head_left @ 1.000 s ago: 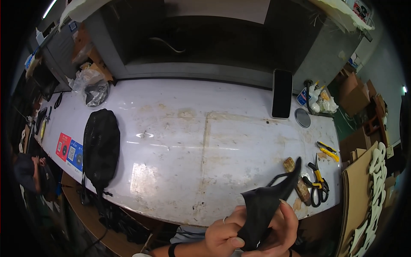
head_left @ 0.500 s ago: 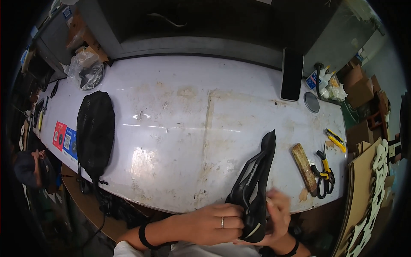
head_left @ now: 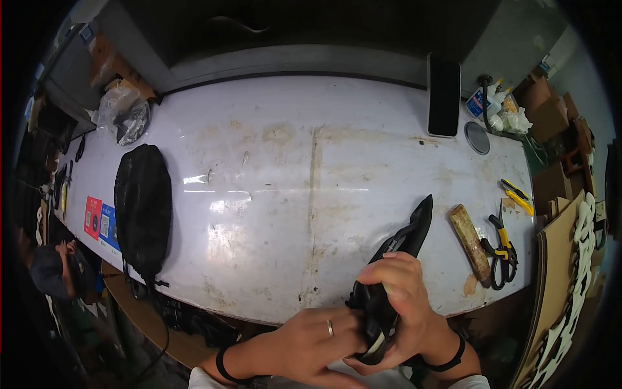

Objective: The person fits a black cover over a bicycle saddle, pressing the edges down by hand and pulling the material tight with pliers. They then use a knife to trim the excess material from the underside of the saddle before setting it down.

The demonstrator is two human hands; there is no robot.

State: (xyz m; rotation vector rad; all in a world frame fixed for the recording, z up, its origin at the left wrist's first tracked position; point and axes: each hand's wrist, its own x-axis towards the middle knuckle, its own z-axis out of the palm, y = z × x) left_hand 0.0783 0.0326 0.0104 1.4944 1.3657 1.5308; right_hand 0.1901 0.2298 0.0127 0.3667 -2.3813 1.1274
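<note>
Saddle (head_left: 416, 227), black, lies over the near edge of the table (head_left: 259, 259), narrow nose pointing away and rightward. Change over the last half second: right hand (head_left: 411, 305), previously blurred beside the right flank, now arches across the saddle, gripping it toward the wide end. Left hand (head_left: 317, 337) holds the left side, fingertips hidden. Judgement: wide end now steadied from both sides, handling concentrated there.
</note>
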